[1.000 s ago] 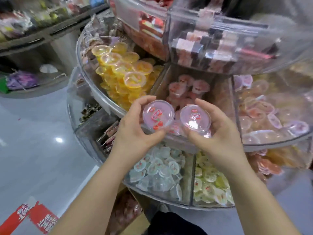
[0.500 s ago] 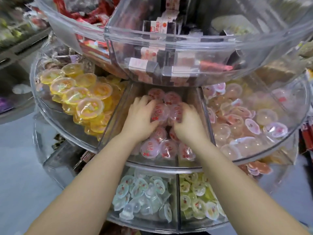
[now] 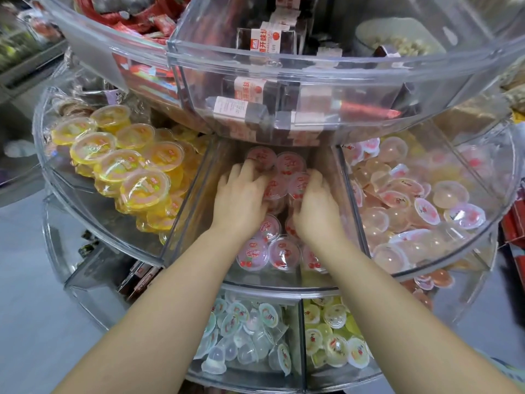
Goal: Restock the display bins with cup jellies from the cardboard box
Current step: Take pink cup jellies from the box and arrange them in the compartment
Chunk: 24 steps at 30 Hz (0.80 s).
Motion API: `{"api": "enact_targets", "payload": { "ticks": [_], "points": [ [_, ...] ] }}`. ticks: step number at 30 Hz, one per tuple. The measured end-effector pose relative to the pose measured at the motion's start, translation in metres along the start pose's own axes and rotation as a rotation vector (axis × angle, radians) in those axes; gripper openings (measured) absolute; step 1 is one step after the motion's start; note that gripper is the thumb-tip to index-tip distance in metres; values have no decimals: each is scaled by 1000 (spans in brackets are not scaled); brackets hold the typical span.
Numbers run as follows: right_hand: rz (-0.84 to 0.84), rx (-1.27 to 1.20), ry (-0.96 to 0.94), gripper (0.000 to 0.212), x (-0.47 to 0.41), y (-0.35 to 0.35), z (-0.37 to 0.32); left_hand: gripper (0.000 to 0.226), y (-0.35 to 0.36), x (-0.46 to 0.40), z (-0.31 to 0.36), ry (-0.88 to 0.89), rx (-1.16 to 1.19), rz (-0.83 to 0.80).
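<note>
While both forearms reach in from the near edge of the head view, a person's left hand [image 3: 241,203] and right hand [image 3: 314,207] rest palm-down among the pink cup jellies [image 3: 284,253] in the middle bin [image 3: 193,200] of a clear, tiered display stand. The left hand's fingers are spread and only lightly bent, their tips lying on the lids of the far cups; nothing is gripped. The right hand lies beside it, fingers bent down over the cups — whether they close around one cannot be told, since the fingertips are hidden. The two hands sit close together, a narrow strip of pink lids showing between them.

The pink jellies fill this compartment from near wall to far, some upright with cherry-printed lids facing up, and three of them sit at the near wall between the wrists. To the left, a neighbouring bin holds larger yellow cup jellies [image 3: 122,163], stacked in a slope. To the right, another bin carries pale peach cup jellies [image 3: 409,206], many tipped on their sides. On the lower tier, near the camera, lie clear bluish cup jellies [image 3: 244,336] and, just right of a divider, green-yellow cup jellies [image 3: 332,339]. Above — on the upper tier [image 3: 284,69] — lie dark wrapped snack bars [image 3: 241,109] with white labels and red packets [image 3: 119,18].
</note>
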State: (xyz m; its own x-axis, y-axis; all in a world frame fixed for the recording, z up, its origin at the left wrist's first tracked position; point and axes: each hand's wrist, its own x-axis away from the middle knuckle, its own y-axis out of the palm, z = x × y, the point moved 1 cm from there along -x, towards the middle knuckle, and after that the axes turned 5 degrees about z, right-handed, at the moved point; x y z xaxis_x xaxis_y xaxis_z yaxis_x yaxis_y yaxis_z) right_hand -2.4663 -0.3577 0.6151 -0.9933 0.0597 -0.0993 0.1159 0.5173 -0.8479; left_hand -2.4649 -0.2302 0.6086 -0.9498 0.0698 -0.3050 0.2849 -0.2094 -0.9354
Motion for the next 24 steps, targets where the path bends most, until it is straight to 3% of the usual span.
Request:
{"api": "enact_targets", "payload": {
  "ticks": [8,12,18,21,24],
  "points": [
    [32,262,-75,47,7,-2,-2,45,-1,3,-7,-6,95,33],
    [9,108,-39,67,9,-9,0,41,2,-1,-3,-28,71,73],
    [-46,-17,-60,64,21,-17,7,46,5,-3,-3,-49,125,62],
    [-100,-52,-71,67,24,-18,10,49,-5,3,-6,-71,279,54],
    [-36,-176,-123,63,33,-25,9,49,-27,20,-10,-82,493,115]
  ]
}}
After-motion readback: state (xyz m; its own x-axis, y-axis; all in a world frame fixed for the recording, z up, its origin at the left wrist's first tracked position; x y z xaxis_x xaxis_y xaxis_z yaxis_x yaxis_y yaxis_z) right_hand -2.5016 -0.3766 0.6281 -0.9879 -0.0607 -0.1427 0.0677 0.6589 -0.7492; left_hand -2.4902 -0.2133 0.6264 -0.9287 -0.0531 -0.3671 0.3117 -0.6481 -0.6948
